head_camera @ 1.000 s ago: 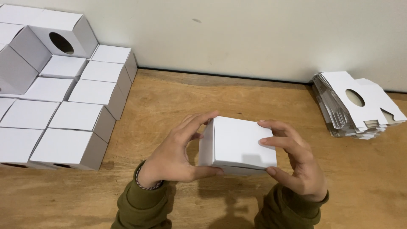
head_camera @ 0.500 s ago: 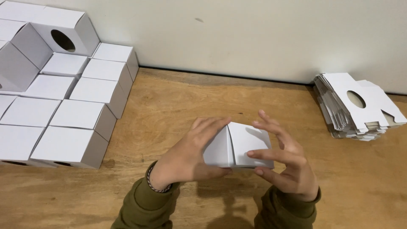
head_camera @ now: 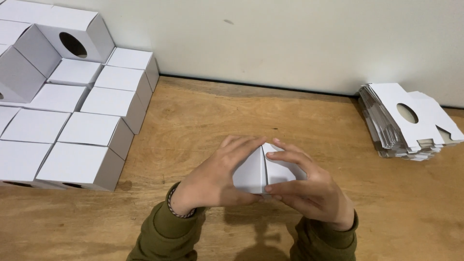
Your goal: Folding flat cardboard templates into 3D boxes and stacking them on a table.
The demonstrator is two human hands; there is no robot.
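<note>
Fingers first: the left hand (head_camera: 218, 178) has its fingertips laid over the top of one small white box (head_camera: 263, 170), thumb tucked under the near edge; the right hand (head_camera: 309, 189) mirrors it, fingers spread across the right face and thumb pressing at the bottom; both hands are closed around that single box, which sits between them with one edge turned up towards us, a seam running down the middle. The box is held just above the wooden table (head_camera: 251, 111), near the front edge and a little right of centre; whether it touches the wood, I cannot tell. Two olive-green sleeves (head_camera: 164, 237) come up from the near side; a thin beaded bracelet (head_camera: 175, 209) circles the left wrist.

Moving outward to the left: a block of finished white boxes (head_camera: 82, 125) packed side by side, touching one another, running off the left edge; I count about ten tops in the flat rows, and more stacked at the far left, one of them showing a round cut-out hole (head_camera: 72, 44) in its side; the full count is hidden by the frame edge.

Far right, well apart from the hands: one stack of flat, unfolded box blanks (head_camera: 411, 123), white card with a round hole in the top sheet, fanned slightly; too many thin layers to count. Behind everything, a plain pale wall (head_camera: 290, 43).
</note>
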